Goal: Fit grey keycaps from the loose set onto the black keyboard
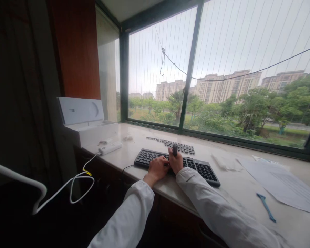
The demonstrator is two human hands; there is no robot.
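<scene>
A black keyboard (201, 168) lies on the pale stone window ledge (237, 193). My left hand (158, 167) rests on the keyboard's left half with its fingers curled down onto the keys. My right hand (176, 162) is beside it, closed around a small dark tool (175, 149) that stands upright above the keys. Behind the keyboard lie rows of loose dark keycaps (175, 144). Both arms wear white sleeves.
An open white box (88, 127) stands at the ledge's left end, with a white adapter (110, 148) and its cable (74, 182) hanging off the edge. Papers (281, 182) and a blue plastic tool (266, 206) lie at the right. A large window rises behind.
</scene>
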